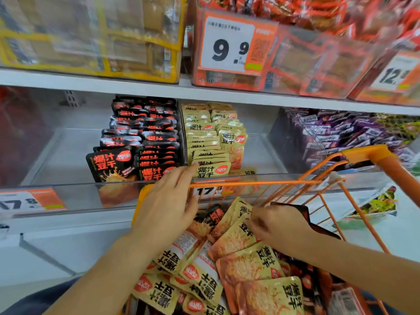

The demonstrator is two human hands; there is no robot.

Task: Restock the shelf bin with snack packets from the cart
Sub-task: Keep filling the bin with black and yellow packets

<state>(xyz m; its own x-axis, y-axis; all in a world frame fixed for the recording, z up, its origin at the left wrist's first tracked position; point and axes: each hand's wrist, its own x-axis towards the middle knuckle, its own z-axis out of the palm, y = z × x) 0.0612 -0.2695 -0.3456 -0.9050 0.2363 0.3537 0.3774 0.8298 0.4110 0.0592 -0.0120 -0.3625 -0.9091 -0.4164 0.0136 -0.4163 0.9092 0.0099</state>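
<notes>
A: Snack packets, flat glossy yellow pouches with bold black characters and a red oval logo, lie heaped in the orange wire cart. Black pouches show between them at the back and right.

B: Where is the shelf bin?

A: The shelf bin is a clear plastic tray on the middle shelf, straight behind the cart. Inside, black packets stand in overlapping rows on the left, and yellow ones beside them on the right, with a thin divider between.

B: And the hands?

A: The left hand reaches over the cart's front rim toward the bin, fingers straight and loosely spread, holding nothing; its fingertips are at the bin's front lip near the lowest yellow packet. The right hand is down in the cart, fingers curled onto the edge of a yellow packet on the heap; its palm side is turned away.

B: What is hard to make out?

A: The upper shelf is smeared by blur: a yellow-framed clear box and red boxes with a 9.9 price tag. Purple wrappers at right are soft too. The 17.8 tag on the bin front is partly crossed by the cart's rim, and the cart's lower end is cut off by the frame's edge.
</notes>
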